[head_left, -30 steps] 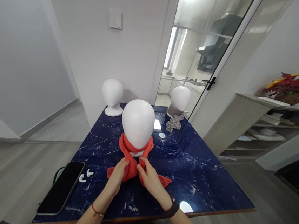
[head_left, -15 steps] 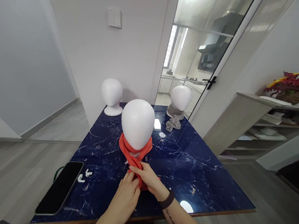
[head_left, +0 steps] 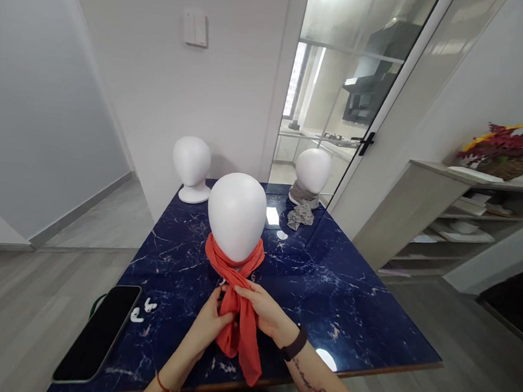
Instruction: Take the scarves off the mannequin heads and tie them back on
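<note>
A red scarf (head_left: 248, 336) is wrapped around the neck of a white mannequin head (head_left: 236, 212), and its two ends cross at the front and hang toward the table's near edge. My left hand (head_left: 209, 320) is closed on the left part of the scarf, thumb on top and fingertips behind the cloth. From the right, my right hand (head_left: 262, 307) grips the scarf just below the crossing, with the thumb laid over the fabric. Some fingertips of both hands are hidden by the cloth.
On the dark blue marbled table (head_left: 326, 288) lie a phone (head_left: 97, 334) and white earbuds (head_left: 144, 311) at the left. Behind stand a bare white mannequin head (head_left: 191, 163) and another mannequin head (head_left: 313, 169) wearing a grey scarf (head_left: 303, 209). A shelf (head_left: 432, 194) stands right.
My hands have moved apart from their overlapped position. The scarf's ends now hang down, longer and more spread, and the wrap at the neck is crossed more snugly.
</note>
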The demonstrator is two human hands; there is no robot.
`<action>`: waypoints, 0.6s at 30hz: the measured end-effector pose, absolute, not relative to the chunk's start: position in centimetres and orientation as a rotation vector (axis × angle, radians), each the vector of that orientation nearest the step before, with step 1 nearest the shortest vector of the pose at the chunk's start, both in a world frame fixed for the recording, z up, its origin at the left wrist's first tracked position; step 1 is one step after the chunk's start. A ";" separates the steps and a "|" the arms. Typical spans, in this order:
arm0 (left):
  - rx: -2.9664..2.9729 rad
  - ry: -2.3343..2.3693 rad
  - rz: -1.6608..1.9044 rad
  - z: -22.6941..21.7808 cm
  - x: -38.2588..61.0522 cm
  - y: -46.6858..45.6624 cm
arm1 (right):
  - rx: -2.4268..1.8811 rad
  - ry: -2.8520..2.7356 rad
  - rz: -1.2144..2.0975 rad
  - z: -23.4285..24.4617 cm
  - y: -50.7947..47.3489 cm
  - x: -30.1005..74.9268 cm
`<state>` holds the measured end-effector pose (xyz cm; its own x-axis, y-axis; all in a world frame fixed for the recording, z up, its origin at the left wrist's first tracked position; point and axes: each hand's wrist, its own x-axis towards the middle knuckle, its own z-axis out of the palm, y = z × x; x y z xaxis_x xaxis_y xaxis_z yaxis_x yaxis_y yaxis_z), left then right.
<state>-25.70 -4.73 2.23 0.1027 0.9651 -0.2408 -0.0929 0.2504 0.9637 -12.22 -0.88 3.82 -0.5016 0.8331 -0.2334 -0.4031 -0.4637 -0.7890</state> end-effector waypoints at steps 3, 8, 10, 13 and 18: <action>1.009 1.312 0.987 2.5 -26.7 -4.5 | -0.822 -0.981 2.019 3.5 -0.7 -11.7; 1.111 1.390 1.099 4.0 -28.5 -4.1 | -0.976 -1.402 1.721 2.5 -0.8 -10.9; 1.160 1.350 1.143 4.8 -28.5 -4.2 | -1.090 -1.569 1.439 2.1 -1.0 -10.9; 1.199 1.233 1.195 5.6 -27.7 -4.4 | -1.161 -1.747 1.061 1.8 -1.5 -11.0; 1.208 1.096 1.233 5.5 -26.6 -3.7 | -1.047 -1.861 0.860 1.8 -1.7 -11.4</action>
